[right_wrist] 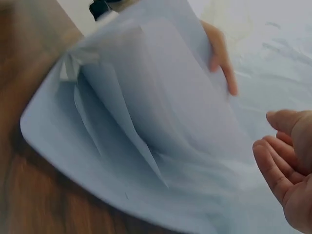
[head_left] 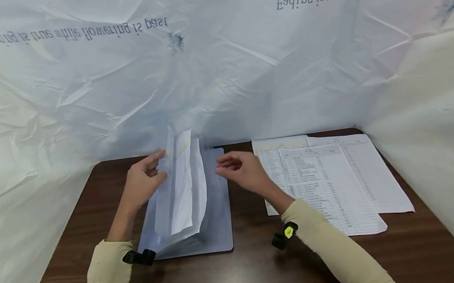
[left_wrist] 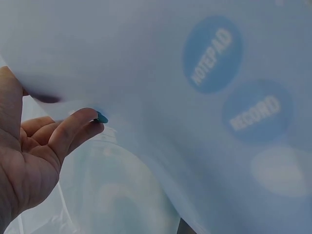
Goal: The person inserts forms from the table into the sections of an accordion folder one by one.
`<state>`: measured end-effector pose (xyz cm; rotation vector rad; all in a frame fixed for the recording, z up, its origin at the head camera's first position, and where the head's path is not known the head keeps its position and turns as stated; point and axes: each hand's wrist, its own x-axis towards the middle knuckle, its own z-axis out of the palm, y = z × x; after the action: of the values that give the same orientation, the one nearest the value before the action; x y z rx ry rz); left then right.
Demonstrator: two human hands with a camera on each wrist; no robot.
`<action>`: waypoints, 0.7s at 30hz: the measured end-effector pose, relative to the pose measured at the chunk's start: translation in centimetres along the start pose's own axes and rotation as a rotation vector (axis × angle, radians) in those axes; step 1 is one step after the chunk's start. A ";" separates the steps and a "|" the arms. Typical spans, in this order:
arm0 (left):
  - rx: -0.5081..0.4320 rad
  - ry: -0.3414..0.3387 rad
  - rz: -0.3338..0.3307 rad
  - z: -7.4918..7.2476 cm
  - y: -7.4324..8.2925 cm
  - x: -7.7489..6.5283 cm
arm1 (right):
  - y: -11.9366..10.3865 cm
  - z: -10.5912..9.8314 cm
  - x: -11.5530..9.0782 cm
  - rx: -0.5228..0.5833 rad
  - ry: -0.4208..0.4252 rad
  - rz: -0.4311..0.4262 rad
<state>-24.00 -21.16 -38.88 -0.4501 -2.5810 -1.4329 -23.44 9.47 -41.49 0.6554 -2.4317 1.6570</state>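
Blue folder [head_left: 219, 203] lies at seven o'clock in the head view, long axis pointing to one; leafing seems in hand, probably calling next for the right hand [head_left: 243, 171] to take a sheet [head_left: 182, 189]. Left wrist: left hand [left_wrist: 36, 156] touches the cover [left_wrist: 146, 73], fingers loosely bent. Right wrist: right fingers curve loosely, empty.

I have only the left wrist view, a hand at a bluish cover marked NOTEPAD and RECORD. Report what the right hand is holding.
Observer: Nothing. The head and right wrist views show the right hand empty, with its fingers loosely curled.
Operator: Now tell me what lies beyond that cover.
Observer: In the head view, white sheets stand partly raised inside the open folder.
Operator: Locate any other paper.
Observer: Overlapping printed pages lie on the table, to the right of the folder.
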 end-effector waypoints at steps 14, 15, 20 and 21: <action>0.000 0.002 -0.016 -0.3 -0.4 0.0 | 3.7 -9.9 -3.7 -0.238 0.146 0.057; -0.001 0.000 -0.018 -0.2 -0.4 0.1 | 3.9 -10.6 -4.2 -0.262 0.165 0.071; -0.001 -0.005 -0.024 -0.1 -0.5 0.2 | 5.5 -14.0 -6.4 -0.385 0.244 0.134; 0.001 -0.004 -0.025 -0.1 -0.5 0.2 | 5.8 -14.6 -6.9 -0.404 0.254 0.144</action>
<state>-24.33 -21.48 -39.18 -0.4229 -2.5988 -1.4405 -21.65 26.51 -43.13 0.2028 -2.5533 1.1451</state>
